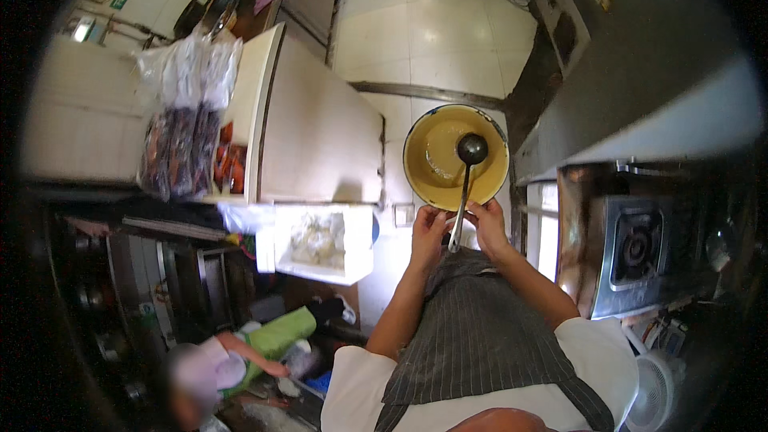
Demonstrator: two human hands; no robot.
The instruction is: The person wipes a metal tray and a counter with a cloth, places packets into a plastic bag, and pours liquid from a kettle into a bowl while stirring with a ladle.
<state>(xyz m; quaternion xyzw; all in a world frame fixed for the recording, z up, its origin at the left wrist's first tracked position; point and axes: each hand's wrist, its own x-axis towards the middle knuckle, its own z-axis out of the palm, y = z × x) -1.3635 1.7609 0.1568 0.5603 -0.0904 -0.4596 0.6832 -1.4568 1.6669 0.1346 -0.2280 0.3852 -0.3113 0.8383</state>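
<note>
In front of me is a round yellow enamel basin (413,162) with a dark, chipped rim and some pale liquid inside. A metal ladle (472,149) leans in it, its dark bowl within the basin and its long handle crossing the near rim toward my apron. My left hand (430,228) grips the near rim just left of the handle. On the handle's other side, my right hand (489,224) grips the same rim. The fingertips are partly hidden by the basin's edge and my own hands.
A white foam box (352,264) with pale contents stands at my left, below a white counter (320,128) bearing bagged goods (180,144). A gas stove (636,248) is on my right. At lower left, a person in a green apron (280,340) works. Tiled floor (448,24) extends ahead.
</note>
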